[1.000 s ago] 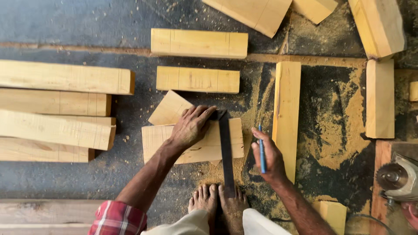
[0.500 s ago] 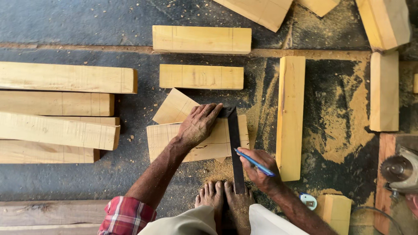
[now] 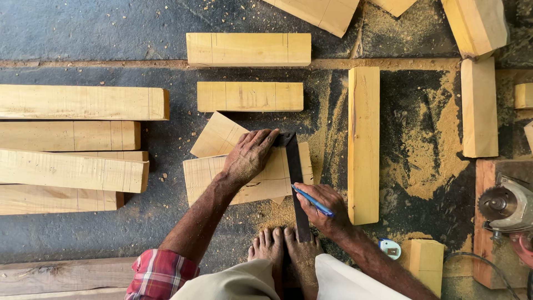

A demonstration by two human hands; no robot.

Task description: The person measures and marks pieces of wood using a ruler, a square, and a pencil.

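Both hands are down on 1 short wooden block [image 3: 261, 183] at the centre of the floor: my left hand [image 3: 250, 156] lies flat with fingers spread, pinning a dark try square [image 3: 294, 178] across the block, while my right hand [image 3: 325, 208], at 4 o'clock from it, is closed around a blue pencil [image 3: 312, 200] whose tip sits against the square's blade. My bare feet [image 3: 286, 250] are planted at 6 o'clock, just below the block. A second small offcut [image 3: 216, 136] lies touching the block at 11 o'clock.

Judging from how the wood lies, the marking is well along. 2 blocks [image 3: 249, 49] at 12 o'clock already carry pencil lines, as do several of the long pieces [image 3: 72, 136] stacked at 9 o'clock. Whether the upright plank [image 3: 363, 144] at 3 o'clock is marked I cannot tell. A circular saw [image 3: 505, 205] rests well apart at 3 o'clock, a small tape measure [image 3: 390, 249] near 5 o'clock, and sawdust [image 3: 422, 161] covers the floor, so some cutting looks done; this block's line appears unfinished.
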